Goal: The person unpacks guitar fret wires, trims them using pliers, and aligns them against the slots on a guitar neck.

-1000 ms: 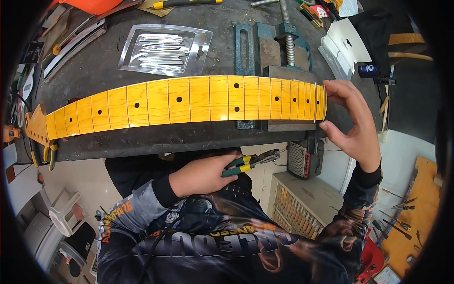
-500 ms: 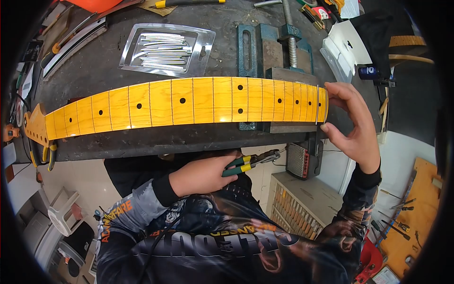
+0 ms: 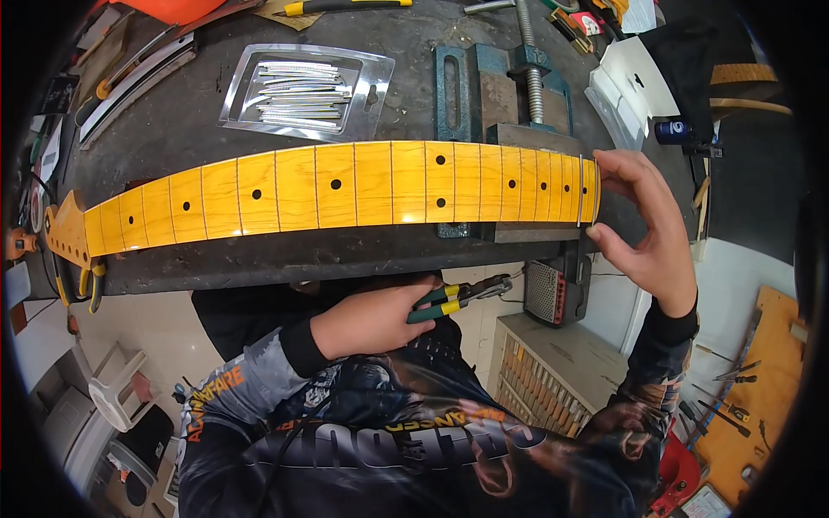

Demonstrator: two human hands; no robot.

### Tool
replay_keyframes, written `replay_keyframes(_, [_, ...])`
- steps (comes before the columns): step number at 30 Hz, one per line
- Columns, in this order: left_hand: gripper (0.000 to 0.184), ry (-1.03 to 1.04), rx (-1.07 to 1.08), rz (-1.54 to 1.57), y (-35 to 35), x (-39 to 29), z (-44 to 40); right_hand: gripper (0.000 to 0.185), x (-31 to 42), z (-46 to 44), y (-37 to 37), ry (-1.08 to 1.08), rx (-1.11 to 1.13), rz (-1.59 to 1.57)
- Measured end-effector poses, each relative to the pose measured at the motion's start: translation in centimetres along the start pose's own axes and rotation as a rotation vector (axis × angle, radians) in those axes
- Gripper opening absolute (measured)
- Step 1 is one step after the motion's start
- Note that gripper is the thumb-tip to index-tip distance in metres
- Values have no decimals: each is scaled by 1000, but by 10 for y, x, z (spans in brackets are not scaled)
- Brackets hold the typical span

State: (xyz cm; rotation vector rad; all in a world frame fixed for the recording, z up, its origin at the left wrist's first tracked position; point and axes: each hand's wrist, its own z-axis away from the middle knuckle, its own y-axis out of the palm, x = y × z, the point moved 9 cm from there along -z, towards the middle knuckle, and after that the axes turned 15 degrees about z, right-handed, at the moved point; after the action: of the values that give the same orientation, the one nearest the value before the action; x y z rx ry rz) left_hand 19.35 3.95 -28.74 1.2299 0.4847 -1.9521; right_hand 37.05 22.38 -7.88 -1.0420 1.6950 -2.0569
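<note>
A yellow guitar neck (image 3: pixel 294 190) with black dot inlays lies across the bench, its drilled headstock (image 3: pixel 67 226) at the left. At its right end, a bright silver fret wire (image 3: pixel 580 192) runs across the fretboard. My right hand (image 3: pixel 649 224) spans that end, with thumb and index finger at opposite edges of the neck; its other fingers are partly hidden. Below the bench edge, close to my body, my left hand (image 3: pixel 367 324) is wrapped round the green and yellow handles of cutting pliers (image 3: pixel 453 300), whose jaws point right.
A clear plastic tray (image 3: pixel 380 86) holds several cut fret wires (image 3: pixel 302 91) behind the neck. A green vise (image 3: pixel 453 86) stands under and behind its right part. Other pliers (image 3: pixel 97 285) hang near the headstock. A drawer cabinet (image 3: pixel 561 354) stands below the bench.
</note>
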Motion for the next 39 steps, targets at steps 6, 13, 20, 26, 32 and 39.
replay_keyframes(6, [61,20,-4,-4,1,2,-1,69,3,-1,-2,-2,5,23])
replay_keyframes(13, [63,23,-14,-15,0,2,-1,68,15,-6,-7,-22,57,180])
replay_keyframes(20, [63,7,-12,-14,2,4,-1,69,37,2,-8,-22,39,348])
replay_keyframes(26, [60,95,-73,-30,2,5,5,61,40,21,2,36,-159,399])
replay_keyframes(32, [59,142,-102,-39,-5,-4,19,41,49,31,0,31,-310,394])
replay_keyframes(39, [54,330,-198,-96,-19,-19,56,24,58,24,-11,61,-305,286])
